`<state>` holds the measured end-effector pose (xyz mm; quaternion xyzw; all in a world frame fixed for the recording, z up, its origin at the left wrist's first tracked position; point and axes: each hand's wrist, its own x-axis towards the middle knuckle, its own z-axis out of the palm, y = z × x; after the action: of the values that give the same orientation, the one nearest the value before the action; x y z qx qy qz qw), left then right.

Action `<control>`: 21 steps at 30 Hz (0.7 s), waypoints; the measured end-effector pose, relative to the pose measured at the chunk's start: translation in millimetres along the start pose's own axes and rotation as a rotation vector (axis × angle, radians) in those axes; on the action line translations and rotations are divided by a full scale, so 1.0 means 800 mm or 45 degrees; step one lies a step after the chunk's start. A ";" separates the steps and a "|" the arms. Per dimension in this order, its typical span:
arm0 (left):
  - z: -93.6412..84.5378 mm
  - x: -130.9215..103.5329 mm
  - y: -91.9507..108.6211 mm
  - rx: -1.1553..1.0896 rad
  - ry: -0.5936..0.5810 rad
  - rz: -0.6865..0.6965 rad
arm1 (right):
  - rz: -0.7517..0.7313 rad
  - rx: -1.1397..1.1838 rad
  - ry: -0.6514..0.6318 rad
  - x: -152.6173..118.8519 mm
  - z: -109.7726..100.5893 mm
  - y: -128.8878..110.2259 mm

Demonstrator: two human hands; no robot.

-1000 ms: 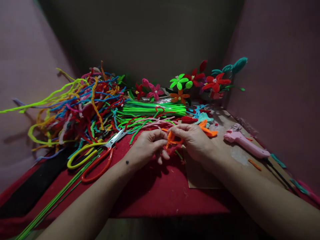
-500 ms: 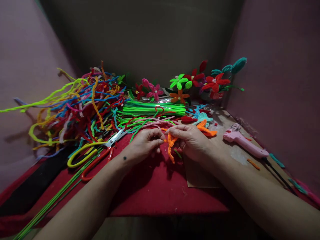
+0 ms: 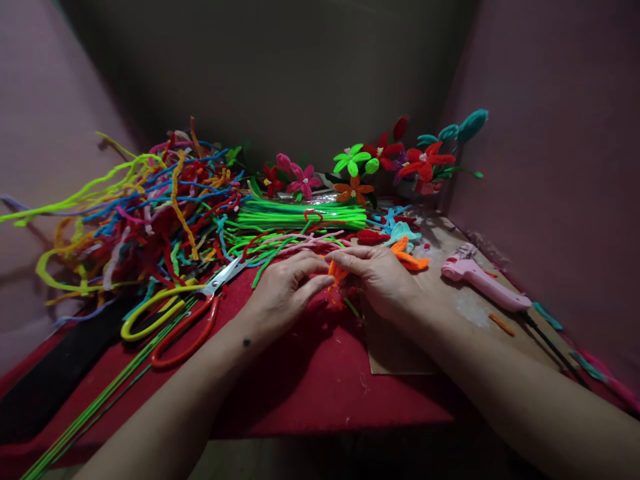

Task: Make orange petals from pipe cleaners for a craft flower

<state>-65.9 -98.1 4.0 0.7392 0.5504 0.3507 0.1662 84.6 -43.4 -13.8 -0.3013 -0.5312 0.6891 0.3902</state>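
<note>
An orange pipe cleaner piece (image 3: 337, 272), bent into petal-like loops, is held over the front of the table. My right hand (image 3: 387, 280) pinches it between thumb and fingers. From the other side my left hand (image 3: 286, 290) closes thumb and fingertips on its left edge; the fingers partly hide the contact. The dangling lower end is blurred. Just behind my right hand lie more orange pipe cleaner petals (image 3: 414, 262) on a cardboard sheet (image 3: 400, 353). Scissors (image 3: 213, 288) with one yellow and one red handle rest left of my left hand.
A tangled heap of coloured pipe cleaners (image 3: 150, 207) fills the left. Green pipe cleaners (image 3: 300, 215) lie in a bundle at the back, with finished flowers (image 3: 353, 160) behind. A pink glue gun (image 3: 485, 283) lies on the right. Thin green stems (image 3: 115, 383) cross the front left edge.
My left hand has moved in against the orange piece, its fingers now straighter and overlapping it. The orange piece has turned and its hanging end has swung up. The view has shifted slightly.
</note>
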 end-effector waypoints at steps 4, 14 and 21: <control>0.011 -0.003 0.000 0.038 -0.022 -0.061 | -0.023 -0.005 0.040 0.001 0.001 0.003; 0.016 -0.005 0.001 0.142 -0.061 0.044 | 0.055 0.308 0.054 0.009 -0.001 0.011; 0.015 -0.008 0.004 0.191 -0.045 -0.069 | 0.117 0.468 0.084 0.012 0.000 0.006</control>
<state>-55.8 -103.2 -4.5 0.7405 0.5919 0.2907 0.1296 78.4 -35.7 -18.5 -0.2714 -0.3691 0.7813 0.4239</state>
